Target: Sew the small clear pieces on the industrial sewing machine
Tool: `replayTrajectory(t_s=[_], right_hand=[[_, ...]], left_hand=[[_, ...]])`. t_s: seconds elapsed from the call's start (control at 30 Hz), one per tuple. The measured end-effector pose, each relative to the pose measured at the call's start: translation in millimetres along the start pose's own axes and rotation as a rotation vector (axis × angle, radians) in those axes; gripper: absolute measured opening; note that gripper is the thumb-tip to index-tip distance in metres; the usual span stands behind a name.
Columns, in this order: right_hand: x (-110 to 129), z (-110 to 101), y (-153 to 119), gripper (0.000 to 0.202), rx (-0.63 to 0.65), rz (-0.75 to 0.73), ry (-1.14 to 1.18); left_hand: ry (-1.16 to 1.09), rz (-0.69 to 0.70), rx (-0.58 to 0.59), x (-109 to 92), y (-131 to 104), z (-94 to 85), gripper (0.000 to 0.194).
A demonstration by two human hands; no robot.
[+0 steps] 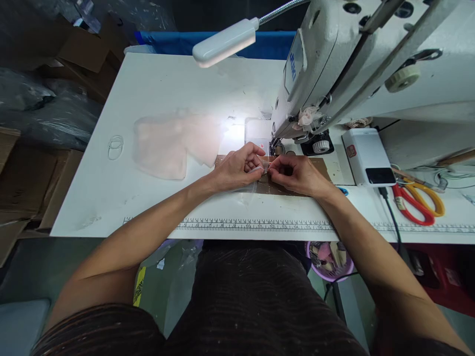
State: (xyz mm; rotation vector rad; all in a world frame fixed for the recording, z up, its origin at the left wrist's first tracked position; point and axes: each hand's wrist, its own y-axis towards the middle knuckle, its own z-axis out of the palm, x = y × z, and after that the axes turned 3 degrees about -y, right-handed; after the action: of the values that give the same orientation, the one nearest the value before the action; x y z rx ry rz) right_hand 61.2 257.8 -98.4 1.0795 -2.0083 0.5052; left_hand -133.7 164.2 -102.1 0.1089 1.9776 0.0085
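Observation:
In front of the sewing machine's needle area, my left hand (241,165) is closed, thumb and fingertips pinching a thin, see-through strip (264,167). My right hand (295,173) pinches the same small strip from the other side, fingertips almost meeting the left ones. The strip's exact kind is too small to make out. Beneath both hands lies a brown, tape-like sheet (315,165) on the white table. The sewing machine (315,64) stands just beyond, its presser foot close to my fingertips. Pale pink fabric pieces (159,148) lie flat to the left.
A lit lamp (226,42) hangs over the table (100,198). Thin white loops (116,147) lie at left. To the right are a white device (369,155), red-handled scissors (411,205) and a yellow-handled tool (426,195). A printed ruler (237,225) runs along the front edge, above a purple basket (332,274).

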Motion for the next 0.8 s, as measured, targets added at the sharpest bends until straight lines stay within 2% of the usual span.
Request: replayTrajectory(t_s=[0.27,0.37,0.47,0.63,0.7,0.8], right_hand=[[1.2,5.3,3.3,0.009,-0.148,0.049,-0.050],[0.8,5.7,2.5,0.010,-0.150,0.055,-0.016],[-2.0,3.1,0.4,0.012,-0.138,0.035,0.027],[-8.7,-0.6,-3.6,0.014,-0.241,0.108,0.098],[-5.2,2.9,-5.4,0.017,-0.178,0.077,0.222],[5.7,8.2,-8.1,0.020,0.028,-0.043,0.384]], left_hand=[[0.066,0.038,0.016,5.4,-0.1,1.7,0.035],[0.085,0.064,0.035,5.3,-0.2,-0.1,0.038],[0.151,0.105,0.040,2.3,-0.4,-3.1,0.026],[0.218,0.177,-0.015,2.0,0.8,-5.4,0.019],[0.240,0.202,-0.003,4.1,1.5,-5.6,0.017],[0.295,0.266,0.032,6.4,0.9,-6.3,0.014]])
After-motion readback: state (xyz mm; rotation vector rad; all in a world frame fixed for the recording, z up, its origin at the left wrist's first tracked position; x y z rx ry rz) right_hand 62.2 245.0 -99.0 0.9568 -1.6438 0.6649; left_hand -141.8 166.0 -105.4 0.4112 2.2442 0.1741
